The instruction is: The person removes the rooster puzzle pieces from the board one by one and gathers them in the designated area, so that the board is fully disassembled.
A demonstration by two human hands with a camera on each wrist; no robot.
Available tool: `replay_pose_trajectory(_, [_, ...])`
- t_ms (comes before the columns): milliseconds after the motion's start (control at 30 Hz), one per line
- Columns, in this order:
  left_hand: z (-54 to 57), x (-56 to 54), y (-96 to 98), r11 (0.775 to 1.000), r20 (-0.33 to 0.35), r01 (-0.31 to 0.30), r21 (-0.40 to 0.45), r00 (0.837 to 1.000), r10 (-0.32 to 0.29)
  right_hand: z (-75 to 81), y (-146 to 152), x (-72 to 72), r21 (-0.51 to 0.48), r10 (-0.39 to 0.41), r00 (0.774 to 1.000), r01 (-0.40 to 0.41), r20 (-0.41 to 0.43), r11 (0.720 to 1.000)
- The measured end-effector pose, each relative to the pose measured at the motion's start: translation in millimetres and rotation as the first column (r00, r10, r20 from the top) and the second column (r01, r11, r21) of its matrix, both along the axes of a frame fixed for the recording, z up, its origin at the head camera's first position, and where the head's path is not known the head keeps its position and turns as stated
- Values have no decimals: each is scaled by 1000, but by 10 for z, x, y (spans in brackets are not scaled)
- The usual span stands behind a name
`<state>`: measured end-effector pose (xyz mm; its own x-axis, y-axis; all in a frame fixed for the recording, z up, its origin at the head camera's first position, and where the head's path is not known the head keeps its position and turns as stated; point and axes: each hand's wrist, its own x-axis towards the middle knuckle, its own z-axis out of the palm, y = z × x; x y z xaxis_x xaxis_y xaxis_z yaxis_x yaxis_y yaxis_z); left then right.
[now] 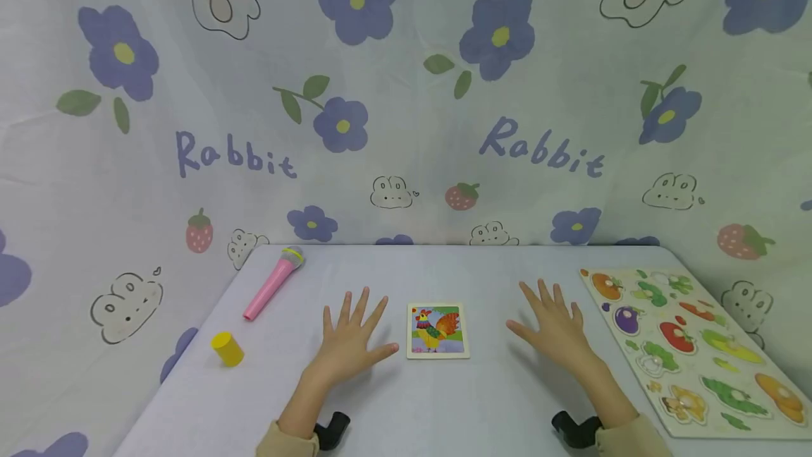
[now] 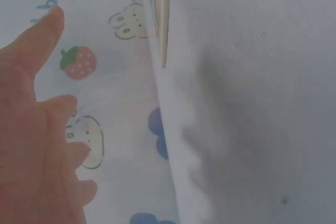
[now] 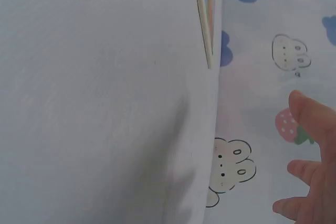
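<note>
A small square rooster puzzle [image 1: 438,331] in a pale frame lies flat on the table between the two hands. To its left, my left hand [image 1: 351,344] hovers over the table with fingers spread and nothing in them. My right hand [image 1: 556,333] is held the same way on the other side, its fingers splayed and bare. Both wrist views show the puzzle's edge beyond the hands: the left hand [image 2: 37,129] casts a shadow on the white cloth, and so does the right hand [image 3: 315,166].
At the left lie a pink toy microphone [image 1: 274,286] with a grey head and a yellow cylinder [image 1: 227,349]. A vegetable peg puzzle board [image 1: 691,351] covers the right side of the white table [image 1: 495,407]. Behind hangs a rabbit-and-flower patterned curtain [image 1: 406,90].
</note>
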<state>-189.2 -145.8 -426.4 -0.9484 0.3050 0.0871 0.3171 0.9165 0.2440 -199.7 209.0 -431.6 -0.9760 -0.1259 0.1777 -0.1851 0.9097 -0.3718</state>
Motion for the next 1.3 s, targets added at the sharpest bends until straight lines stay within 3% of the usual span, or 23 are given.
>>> replay_pose_trajectory(333, [-147, -290, 214, 996, 70, 49, 78, 996, -55, -109, -295, -264, -134, 88, 995, -81, 47, 988])
replay_pose_trajectory(533, [-128, -385, 348, 990, 143, 71, 122, 986, -88, -183, -425, -372, -267, 138, 985, -106, 103, 958])
replay_pose_trajectory(767, [-110, -497, 488, 988, 249, 74, 134, 963, -106, -248, -602, -523, -333, 180, 977, -134, 113, 934])
replay_pose_trajectory(900, [-134, -542, 533, 989, 271, 92, 116, 955, -121, -283, -716, -587, -370, 207, 967, -141, 147, 918])
replay_pose_trajectory(1000, [-164, -560, 564, 990, 275, 108, 92, 953, -129, -315, -785, -633, -372, 225, 960, -149, 169, 916])
replay_pose_trajectory(1300, [-158, -533, 613, 990, 245, 138, 33, 959, -142, -338, -855, -706, -287, 186, 961, -123, 205, 950])
